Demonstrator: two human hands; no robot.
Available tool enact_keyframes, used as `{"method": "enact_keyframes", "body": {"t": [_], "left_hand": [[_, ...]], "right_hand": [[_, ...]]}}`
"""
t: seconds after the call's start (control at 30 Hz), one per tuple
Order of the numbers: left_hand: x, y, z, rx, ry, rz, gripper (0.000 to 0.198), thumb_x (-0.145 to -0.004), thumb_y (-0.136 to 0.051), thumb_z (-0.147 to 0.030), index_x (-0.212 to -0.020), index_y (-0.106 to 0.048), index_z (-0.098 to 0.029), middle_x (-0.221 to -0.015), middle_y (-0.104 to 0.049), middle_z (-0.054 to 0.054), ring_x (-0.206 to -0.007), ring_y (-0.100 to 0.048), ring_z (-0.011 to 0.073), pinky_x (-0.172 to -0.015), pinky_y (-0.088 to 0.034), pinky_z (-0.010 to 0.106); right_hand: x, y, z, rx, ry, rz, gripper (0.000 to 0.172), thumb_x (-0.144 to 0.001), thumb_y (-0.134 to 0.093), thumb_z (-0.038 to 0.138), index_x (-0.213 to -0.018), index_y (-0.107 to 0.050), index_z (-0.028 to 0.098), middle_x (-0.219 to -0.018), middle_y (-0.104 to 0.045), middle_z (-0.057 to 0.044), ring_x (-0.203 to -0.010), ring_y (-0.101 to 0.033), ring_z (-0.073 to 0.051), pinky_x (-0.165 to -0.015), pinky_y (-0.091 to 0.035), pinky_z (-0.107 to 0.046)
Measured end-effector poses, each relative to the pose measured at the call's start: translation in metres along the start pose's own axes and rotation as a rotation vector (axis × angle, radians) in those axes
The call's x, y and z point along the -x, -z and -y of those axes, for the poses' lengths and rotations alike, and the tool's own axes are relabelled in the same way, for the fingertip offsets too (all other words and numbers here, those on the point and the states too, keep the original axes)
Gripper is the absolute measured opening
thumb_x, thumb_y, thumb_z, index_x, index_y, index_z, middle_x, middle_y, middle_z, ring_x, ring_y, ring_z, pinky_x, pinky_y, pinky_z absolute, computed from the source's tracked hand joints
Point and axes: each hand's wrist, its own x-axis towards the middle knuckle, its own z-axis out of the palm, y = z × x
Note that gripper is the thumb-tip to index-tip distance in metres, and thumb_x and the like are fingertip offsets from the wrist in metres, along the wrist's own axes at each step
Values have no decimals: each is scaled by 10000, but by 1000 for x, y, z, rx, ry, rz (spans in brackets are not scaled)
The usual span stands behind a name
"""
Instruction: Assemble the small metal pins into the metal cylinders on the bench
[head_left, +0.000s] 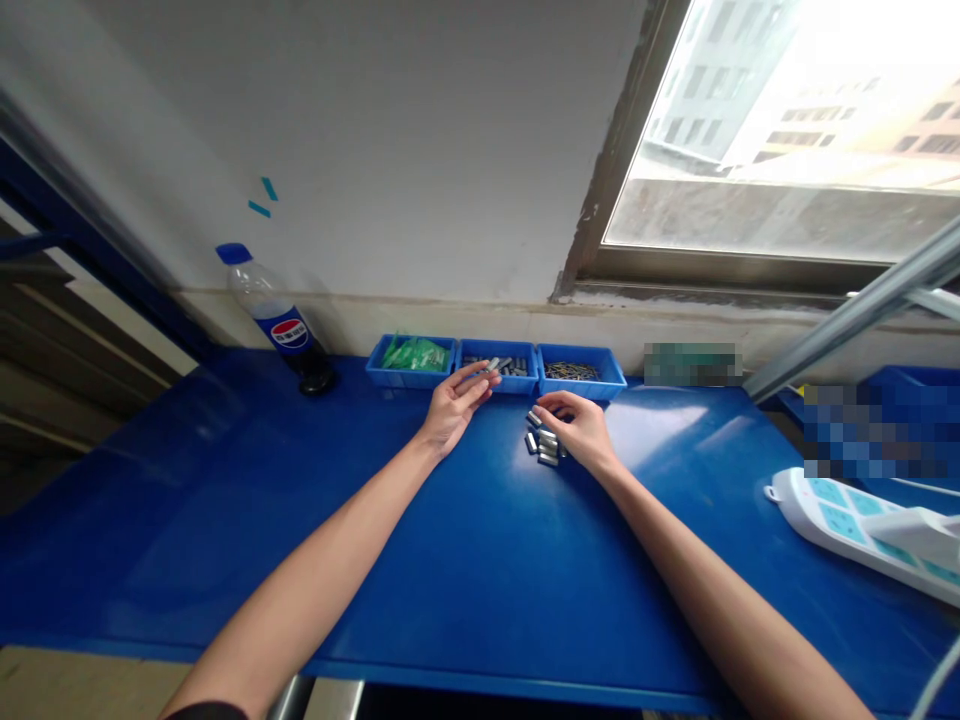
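Observation:
Between the thumb and fingertips of my left hand (pixel 451 410) is a small silvery metal cylinder (pixel 493 365), held just in front of the middle bin. My right hand (pixel 577 425) is lowered to the table with its fingers curled. Its thumb and fingertips close at a similar metal cylinder (pixel 534 418) on the edge of a small pile. Several more metal cylinders (pixel 548 448) lie loose beside and partly under this hand. The middle blue bin (pixel 517 385) contains many similar grey metal pieces.
Left of the middle bin, another blue bin (pixel 409 380) holds green plastic bags. A third blue bin (pixel 585 388), on the right, holds thin brass-coloured pieces, perhaps screws. A cola bottle (pixel 281 318) stands by the wall. At right lie a white power strip (pixel 847 525) and a metal bar (pixel 840 320).

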Motion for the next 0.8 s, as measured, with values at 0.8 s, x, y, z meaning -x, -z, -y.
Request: {"method": "enact_keyframes", "body": {"t": [0.8], "left_hand": [[6, -7, 1, -557, -27, 217, 240, -830, -754, -340, -949, -781, -133, -891, -785, 101, -788, -725, 189, -799, -555, 307]], "right_hand": [[-6, 4, 1, -453, -143, -160, 378, -776, -814, 545, -920, -727, 206, -832, -773, -47, -723, -730, -200, -729, -580, -337]]}}
